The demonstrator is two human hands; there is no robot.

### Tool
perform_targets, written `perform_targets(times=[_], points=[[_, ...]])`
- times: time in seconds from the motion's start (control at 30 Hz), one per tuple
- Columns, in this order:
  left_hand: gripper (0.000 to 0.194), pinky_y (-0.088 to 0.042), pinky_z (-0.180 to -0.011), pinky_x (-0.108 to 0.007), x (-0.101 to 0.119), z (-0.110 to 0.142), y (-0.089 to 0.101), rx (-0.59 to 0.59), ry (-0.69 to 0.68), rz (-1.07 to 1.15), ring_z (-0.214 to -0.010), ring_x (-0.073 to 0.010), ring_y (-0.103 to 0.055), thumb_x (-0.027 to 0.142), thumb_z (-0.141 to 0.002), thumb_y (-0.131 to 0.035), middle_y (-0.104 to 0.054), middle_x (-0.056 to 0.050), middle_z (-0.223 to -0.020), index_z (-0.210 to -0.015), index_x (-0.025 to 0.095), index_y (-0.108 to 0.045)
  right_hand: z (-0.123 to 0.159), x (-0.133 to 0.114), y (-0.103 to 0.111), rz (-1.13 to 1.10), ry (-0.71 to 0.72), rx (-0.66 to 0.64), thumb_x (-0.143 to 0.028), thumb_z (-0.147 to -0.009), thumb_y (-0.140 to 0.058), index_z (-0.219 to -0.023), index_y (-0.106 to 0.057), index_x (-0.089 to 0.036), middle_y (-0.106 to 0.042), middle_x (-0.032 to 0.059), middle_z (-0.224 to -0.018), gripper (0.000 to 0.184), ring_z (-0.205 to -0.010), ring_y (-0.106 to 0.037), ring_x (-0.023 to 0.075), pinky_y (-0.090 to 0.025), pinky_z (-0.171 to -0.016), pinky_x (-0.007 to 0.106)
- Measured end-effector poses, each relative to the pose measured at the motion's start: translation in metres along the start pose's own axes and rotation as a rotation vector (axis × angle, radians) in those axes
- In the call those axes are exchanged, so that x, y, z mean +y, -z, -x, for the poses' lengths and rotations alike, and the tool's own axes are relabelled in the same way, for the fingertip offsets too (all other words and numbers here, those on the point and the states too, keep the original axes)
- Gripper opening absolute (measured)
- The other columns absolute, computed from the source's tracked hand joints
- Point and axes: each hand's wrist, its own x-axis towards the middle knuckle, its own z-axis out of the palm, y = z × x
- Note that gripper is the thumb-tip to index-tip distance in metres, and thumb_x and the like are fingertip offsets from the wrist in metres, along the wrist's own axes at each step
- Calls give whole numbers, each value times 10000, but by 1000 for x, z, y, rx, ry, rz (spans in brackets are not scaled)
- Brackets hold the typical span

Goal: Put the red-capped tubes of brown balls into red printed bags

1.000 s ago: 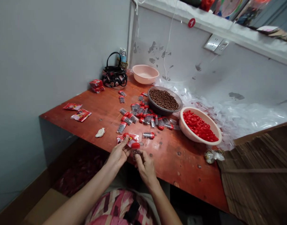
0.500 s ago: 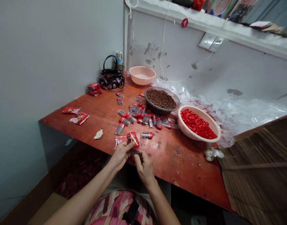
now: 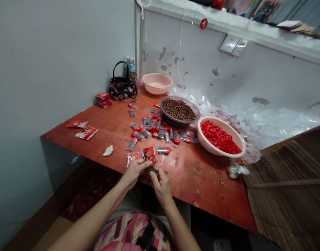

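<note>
My left hand [image 3: 133, 173] holds a red foil sachet [image 3: 149, 155] upright in its fingertips. My right hand [image 3: 160, 185] pinches a small clear tube of brown beads [image 3: 151, 170] just below that sachet, and the tube is mostly hidden by fingers. A second red sachet [image 3: 133, 158] lies flat beside my left fingers. A filled tube with a red cap [image 3: 162, 150] lies just beyond the hands. Farther back, several similar tubes [image 3: 161, 132] are scattered on the red-brown wooden table [image 3: 193, 188].
A grey bowl of brown beads [image 3: 162, 111] and a pink basin of red caps [image 3: 200, 136] stand at the back. Clear plastic tubes [image 3: 264, 127] heap along the wall. A handbag [image 3: 122, 89], a pale pink basin [image 3: 157, 83] and stacked red sachets [image 3: 103, 99] sit behind. Walls bound the table's back and left.
The red sachet has come up into my left fingertips, and it now hides the red-capped tube seen earlier in my right hand. The view has drifted slightly.
</note>
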Motion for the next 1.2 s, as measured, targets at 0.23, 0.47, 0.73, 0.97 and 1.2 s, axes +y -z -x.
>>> perform_targets(times=[0.23, 0.47, 0.73, 0.97, 1.2], points=[[251, -408, -424, -243, 4, 1, -1, -24, 11, -5, -404, -125, -517, 352, -643, -635, -598, -32, -517, -621, 104, -605, -5, -1, -1, -165, -120, -157, -419, -774, -481, -737, -493, -162, -551, -29, -502, 260, -310, -422, 59, -308, -307, 158], [275, -389, -405, -232, -2, 3, -2, -13, 29, 56, -410, -127, -529, 331, -641, -640, -630, -53, -569, -777, 92, -645, -3, -4, -4, -3, -14, -70, -379, -763, -508, -772, -544, -180, -602, -2, -608, 203, -422, -509, 88, -382, -378, 185], [238, -407, -432, -237, -7, 5, 5, -32, 33, -15, -422, -124, -528, 320, -649, -639, -606, -34, -538, -717, 92, -626, 2, 1, -5, -40, -50, -25, -386, -734, -543, -769, -544, -181, -595, 1, -600, 208, -394, -490, 85, -363, -343, 182], [255, -357, -345, -223, -27, 10, -12, 72, -121, -26, -326, -100, -446, 359, -676, -601, -476, 36, -416, -577, 132, -540, -5, 7, -6, -252, -122, -44, -372, -771, -513, -685, -519, -152, -557, -19, -520, 236, -321, -436, 55, -312, -305, 157], [228, -357, -354, -208, -17, 19, -13, 21, -76, 245, -407, -81, -431, 334, -735, -550, -532, -4, -569, -736, 108, -580, 1, 0, -5, -394, -97, -99, -307, -753, -568, -934, -525, -154, -628, 16, -676, 241, -525, -591, 105, -485, -508, 213]])
